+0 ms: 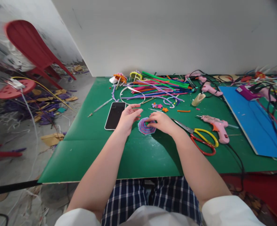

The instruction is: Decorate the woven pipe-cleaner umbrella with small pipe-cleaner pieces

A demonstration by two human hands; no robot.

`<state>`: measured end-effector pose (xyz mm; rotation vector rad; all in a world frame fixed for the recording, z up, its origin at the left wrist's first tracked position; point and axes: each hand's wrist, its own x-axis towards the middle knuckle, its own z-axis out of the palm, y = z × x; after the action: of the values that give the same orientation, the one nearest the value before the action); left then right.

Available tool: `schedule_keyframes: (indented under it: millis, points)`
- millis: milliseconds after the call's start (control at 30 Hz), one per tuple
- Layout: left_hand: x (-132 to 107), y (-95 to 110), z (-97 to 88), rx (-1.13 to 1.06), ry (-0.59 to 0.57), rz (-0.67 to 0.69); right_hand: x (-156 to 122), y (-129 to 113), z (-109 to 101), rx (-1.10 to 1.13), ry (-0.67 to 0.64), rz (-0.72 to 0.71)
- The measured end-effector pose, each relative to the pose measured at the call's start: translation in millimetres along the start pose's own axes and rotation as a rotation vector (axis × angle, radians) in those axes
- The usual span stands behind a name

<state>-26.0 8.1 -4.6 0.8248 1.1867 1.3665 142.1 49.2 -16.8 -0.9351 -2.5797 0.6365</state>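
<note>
A flat woven disc (146, 126) is seen lying on the green table mat (86, 144), near the middle of the mat and just right of a phone (115, 115). The disc is formed of concentric bands in purple, pink and blue, with a fuzzy, ribbed surface like that of wound pipe cleaners; its outline is roughly round with slightly angled edges.

The right hand (163, 123) is laid on the disc's right part, fingers curled loosely together and pressed onto its upper right edge; whether the edge is pinched cannot be told. The left hand (128, 117) is held just beside the disc's left edge, fingers relaxed and partly spread, nothing gripped; its fingertips point toward the disc, and contact cannot be confirmed.

Behind the hands a heap of coloured pipe cleaners (159, 86) is spread, thin, straight and fuzzy. To the right, scissors (201, 139) with red and yellow handles lie open, and a pink glue gun (215, 124) rests beside them. A blue sheet (248, 119) lies further right.
</note>
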Motion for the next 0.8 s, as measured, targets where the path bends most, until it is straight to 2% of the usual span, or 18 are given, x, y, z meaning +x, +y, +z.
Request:
schedule_keyframes:
  millis: [100, 300, 800]
  points:
    - [-0.3, 1.1, 0.4, -0.004, 0.004, -0.006, -0.9, 1.0, -3.9, 0.072, 0.017, 0.008]
    - [-1.0, 2.7, 0.6, -0.007, 0.009, -0.014, -2.4, -3.2, -10.1, 0.222, 0.207, 0.021]
    - [-0.4, 0.7, 0.5, -0.006, -0.003, -0.011, 1.3, -2.9, 0.9, 0.048, 0.074, 0.031]
